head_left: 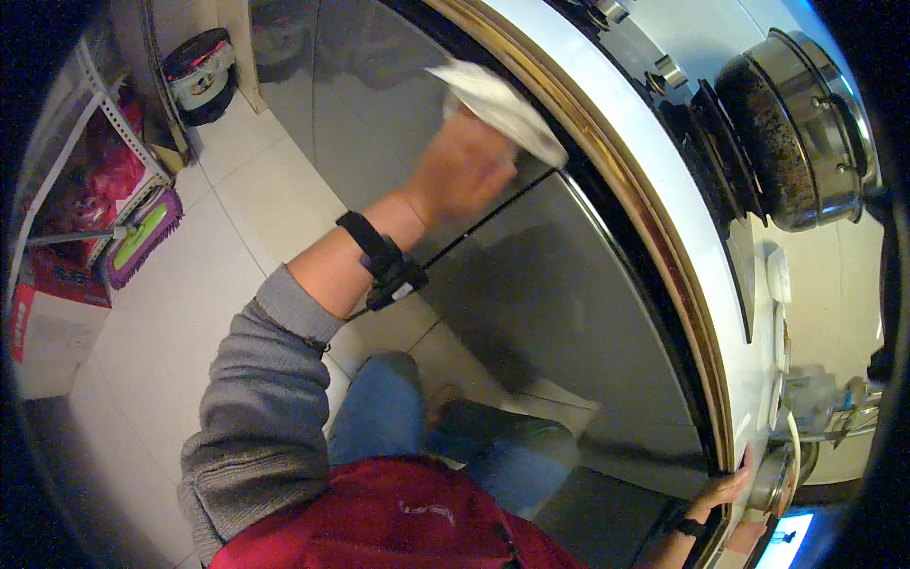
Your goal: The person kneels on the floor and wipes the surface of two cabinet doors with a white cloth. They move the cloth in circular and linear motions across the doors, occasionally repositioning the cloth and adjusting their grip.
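My left hand, blurred by motion, is closed on a white cloth. The cloth presses against the upper part of a dark grey glossy cabinet door, just below the countertop. A black strap with a small device sits on my left wrist, below a pushed-up grey sleeve. At the lower right, my right hand grips the edge of the white countertop, its fingers partly hidden by the edge. A narrow dark gap runs between two door panels beside my left wrist.
On the stove above stands a large steel pot near the burner knobs. A lidded pan is farther along the counter. On the tiled floor at left are a green-and-purple mop, a waste bin and a shelf rack.
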`<move>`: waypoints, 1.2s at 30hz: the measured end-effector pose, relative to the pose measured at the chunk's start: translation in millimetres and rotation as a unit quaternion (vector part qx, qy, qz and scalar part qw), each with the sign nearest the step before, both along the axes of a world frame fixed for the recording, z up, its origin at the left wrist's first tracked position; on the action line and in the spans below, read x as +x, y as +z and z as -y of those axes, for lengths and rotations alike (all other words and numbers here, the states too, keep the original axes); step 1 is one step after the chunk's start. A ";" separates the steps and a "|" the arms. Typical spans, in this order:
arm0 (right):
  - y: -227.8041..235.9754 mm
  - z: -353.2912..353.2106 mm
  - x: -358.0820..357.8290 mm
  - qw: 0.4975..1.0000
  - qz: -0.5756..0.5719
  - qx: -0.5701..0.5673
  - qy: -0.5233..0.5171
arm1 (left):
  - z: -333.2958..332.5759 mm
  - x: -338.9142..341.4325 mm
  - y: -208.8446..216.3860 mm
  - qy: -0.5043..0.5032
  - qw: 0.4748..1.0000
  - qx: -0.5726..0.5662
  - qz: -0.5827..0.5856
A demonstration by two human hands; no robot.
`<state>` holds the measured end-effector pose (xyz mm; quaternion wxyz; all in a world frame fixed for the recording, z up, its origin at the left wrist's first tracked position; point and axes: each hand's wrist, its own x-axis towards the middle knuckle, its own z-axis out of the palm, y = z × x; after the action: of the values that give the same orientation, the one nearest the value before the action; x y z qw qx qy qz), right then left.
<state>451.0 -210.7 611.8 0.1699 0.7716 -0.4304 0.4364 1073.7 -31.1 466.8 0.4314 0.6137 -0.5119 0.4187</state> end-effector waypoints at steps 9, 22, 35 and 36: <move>-2.8 0.8 -1.9 0.999 -0.025 -0.019 -0.022 | -45.4 46.7 40.8 0.047 0.996 -0.015 -0.077; -2.8 10.2 -12.0 0.997 -0.055 -0.059 0.010 | -38.7 38.0 31.4 0.063 0.993 0.049 -0.090; -0.9 4.8 -3.0 0.997 -0.044 -0.062 -0.014 | -29.7 29.1 17.5 0.042 0.974 0.117 -0.189; -1.7 5.4 -3.3 0.997 -0.039 -0.065 -0.001 | -36.7 44.1 22.0 0.060 0.979 0.042 -0.191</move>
<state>447.7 -216.2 610.1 0.2373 0.7750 -0.3947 0.4328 1117.8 5.6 488.8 0.4688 0.7294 -0.4000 0.2970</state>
